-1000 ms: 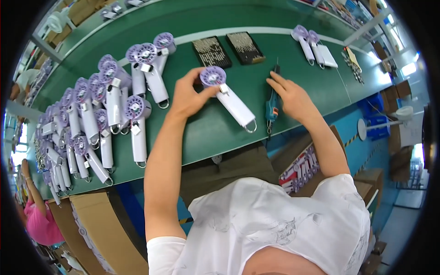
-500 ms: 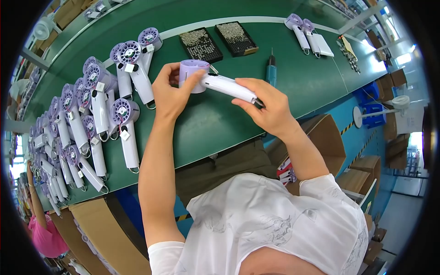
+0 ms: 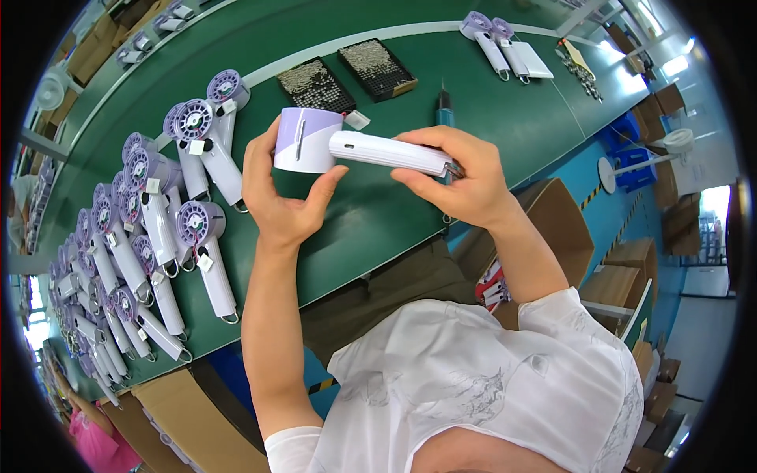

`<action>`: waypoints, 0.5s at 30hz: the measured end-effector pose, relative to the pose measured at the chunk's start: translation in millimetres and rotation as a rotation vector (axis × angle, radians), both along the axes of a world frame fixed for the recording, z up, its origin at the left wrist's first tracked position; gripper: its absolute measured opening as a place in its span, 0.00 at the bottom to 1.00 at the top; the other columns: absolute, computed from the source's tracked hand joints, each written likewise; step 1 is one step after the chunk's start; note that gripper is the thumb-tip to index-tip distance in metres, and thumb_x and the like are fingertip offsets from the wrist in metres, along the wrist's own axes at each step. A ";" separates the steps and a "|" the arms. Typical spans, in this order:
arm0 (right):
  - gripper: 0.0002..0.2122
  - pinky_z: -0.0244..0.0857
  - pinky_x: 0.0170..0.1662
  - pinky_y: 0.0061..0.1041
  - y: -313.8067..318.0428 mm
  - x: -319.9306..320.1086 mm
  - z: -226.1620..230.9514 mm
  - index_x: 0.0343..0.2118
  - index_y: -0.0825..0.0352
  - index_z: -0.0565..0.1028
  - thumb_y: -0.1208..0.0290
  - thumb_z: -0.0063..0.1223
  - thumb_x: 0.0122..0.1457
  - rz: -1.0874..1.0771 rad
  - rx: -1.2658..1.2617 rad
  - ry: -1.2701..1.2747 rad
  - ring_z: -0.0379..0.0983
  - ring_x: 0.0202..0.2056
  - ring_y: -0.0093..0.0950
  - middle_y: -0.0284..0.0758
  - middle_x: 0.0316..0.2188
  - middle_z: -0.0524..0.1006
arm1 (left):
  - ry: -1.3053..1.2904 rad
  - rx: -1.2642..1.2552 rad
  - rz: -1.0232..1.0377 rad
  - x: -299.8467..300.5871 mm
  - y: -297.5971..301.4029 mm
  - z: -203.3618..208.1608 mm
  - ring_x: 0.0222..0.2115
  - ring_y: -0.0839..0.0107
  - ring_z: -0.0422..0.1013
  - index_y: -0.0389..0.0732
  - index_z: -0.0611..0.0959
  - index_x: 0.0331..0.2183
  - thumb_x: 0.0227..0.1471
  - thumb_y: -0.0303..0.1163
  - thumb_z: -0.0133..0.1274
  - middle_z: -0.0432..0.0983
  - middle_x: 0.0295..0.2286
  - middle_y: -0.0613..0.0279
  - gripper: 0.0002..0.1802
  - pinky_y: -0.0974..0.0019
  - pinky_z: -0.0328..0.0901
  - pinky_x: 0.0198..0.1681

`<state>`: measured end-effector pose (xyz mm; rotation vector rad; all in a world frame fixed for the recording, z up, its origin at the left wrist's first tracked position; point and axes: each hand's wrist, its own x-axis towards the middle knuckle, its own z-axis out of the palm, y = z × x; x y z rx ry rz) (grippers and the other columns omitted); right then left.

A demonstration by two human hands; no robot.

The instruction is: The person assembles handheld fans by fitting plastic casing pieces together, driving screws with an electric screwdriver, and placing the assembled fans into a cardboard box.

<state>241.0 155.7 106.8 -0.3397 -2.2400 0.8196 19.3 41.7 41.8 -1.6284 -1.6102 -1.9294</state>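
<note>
Open cardboard box (image 3: 561, 229), striped floor tape (image 3: 591, 197), 1 person in pink (image 3: 98, 441) (lower left)

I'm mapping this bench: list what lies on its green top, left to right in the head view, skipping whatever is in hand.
Fan cluster → left black tray → right black tray → screwdriver → fan pair → metal pieces.
</note>
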 end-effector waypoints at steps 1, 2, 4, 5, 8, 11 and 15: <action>0.18 0.71 0.36 0.20 -0.7 -3.5 1.4 0.45 0.71 0.79 0.75 0.71 0.51 -0.018 0.075 0.014 0.79 0.34 0.23 0.38 0.38 0.83 | 0.000 0.001 -0.009 0.8 -1.0 -0.5 0.39 0.61 0.73 0.28 0.75 0.51 0.36 0.36 0.75 0.75 0.40 0.51 0.42 0.63 0.68 0.44; 0.19 0.71 0.35 0.20 -0.9 -7.0 1.7 0.44 0.71 0.80 0.74 0.72 0.49 -0.036 0.151 0.028 0.79 0.33 0.24 0.39 0.37 0.83 | -0.028 -0.022 -0.006 1.1 -2.8 -1.1 0.40 0.61 0.73 0.28 0.75 0.51 0.36 0.35 0.74 0.75 0.40 0.51 0.41 0.63 0.67 0.45; 0.19 0.71 0.34 0.22 0.2 -10.3 1.5 0.43 0.70 0.80 0.72 0.72 0.48 -0.039 0.197 0.037 0.80 0.31 0.28 0.40 0.36 0.83 | -0.053 -0.043 -0.008 2.1 -2.8 -0.2 0.40 0.62 0.73 0.28 0.75 0.51 0.36 0.34 0.74 0.75 0.40 0.52 0.41 0.63 0.67 0.46; 0.19 0.71 0.34 0.22 1.0 -10.4 1.5 0.43 0.70 0.80 0.72 0.72 0.48 -0.031 0.236 0.032 0.80 0.31 0.29 0.39 0.35 0.83 | -0.049 -0.040 -0.015 2.4 -2.3 0.5 0.40 0.62 0.73 0.28 0.75 0.51 0.36 0.34 0.74 0.75 0.40 0.52 0.41 0.63 0.67 0.46; 0.18 0.71 0.32 0.23 -1.0 -13.2 -2.1 0.43 0.70 0.80 0.73 0.72 0.49 -0.015 0.267 0.050 0.80 0.29 0.29 0.38 0.34 0.83 | -0.020 -0.022 -0.002 -0.9 -6.7 1.6 0.40 0.61 0.73 0.28 0.75 0.51 0.36 0.34 0.74 0.75 0.40 0.52 0.41 0.63 0.67 0.46; 0.18 0.71 0.31 0.23 -6.5 -15.4 -15.0 0.44 0.71 0.80 0.72 0.70 0.51 -0.028 0.156 0.061 0.80 0.28 0.28 0.38 0.33 0.83 | 0.048 0.003 0.048 -2.7 -5.2 2.9 0.38 0.59 0.72 0.27 0.75 0.52 0.35 0.36 0.75 0.74 0.39 0.51 0.43 0.62 0.67 0.43; 0.17 0.71 0.29 0.21 -19.9 -11.6 -31.9 0.48 0.74 0.78 0.72 0.65 0.58 -0.027 -0.777 0.026 0.78 0.27 0.23 0.37 0.31 0.82 | 0.098 -0.013 0.090 1.1 -4.1 8.3 0.37 0.59 0.71 0.28 0.75 0.53 0.32 0.40 0.77 0.75 0.38 0.52 0.48 0.61 0.66 0.41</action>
